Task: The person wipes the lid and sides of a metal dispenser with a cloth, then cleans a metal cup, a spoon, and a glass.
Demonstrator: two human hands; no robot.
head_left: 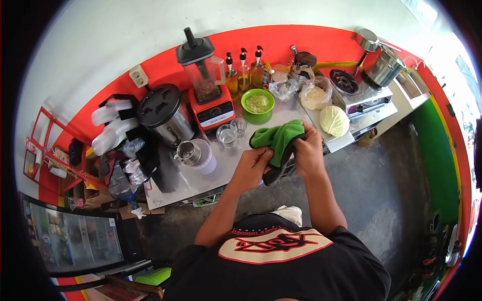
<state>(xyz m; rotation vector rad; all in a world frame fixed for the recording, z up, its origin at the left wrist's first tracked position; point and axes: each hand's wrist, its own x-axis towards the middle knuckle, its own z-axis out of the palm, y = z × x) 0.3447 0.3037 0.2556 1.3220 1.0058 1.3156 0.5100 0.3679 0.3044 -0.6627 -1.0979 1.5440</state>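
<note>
A green cloth (277, 138) with a dark edge and dark underside is held up in front of my chest, bunched and folded. My left hand (252, 168) pinches its lower left side. On the other side, my right hand (309, 150) grips its right edge between thumb and fingers. Beyond the cloth, on the steel counter (175, 183), stands a bright green bowl (258, 118) with pale shredded food in it. Two clear glasses, the larger one (227, 135) in front, stand left of the cloth. A pale green cabbage (334, 121) lies to the right of my right hand.
A red blender (213, 108), a steel drum with black lid (165, 118) and pump bottles (243, 70) line the back. A metal cup (189, 152) sits on a plastic tub (205, 163). Right stand a gas stove (369, 103) and steel pot (385, 65); left, a glass-door fridge (73, 238).
</note>
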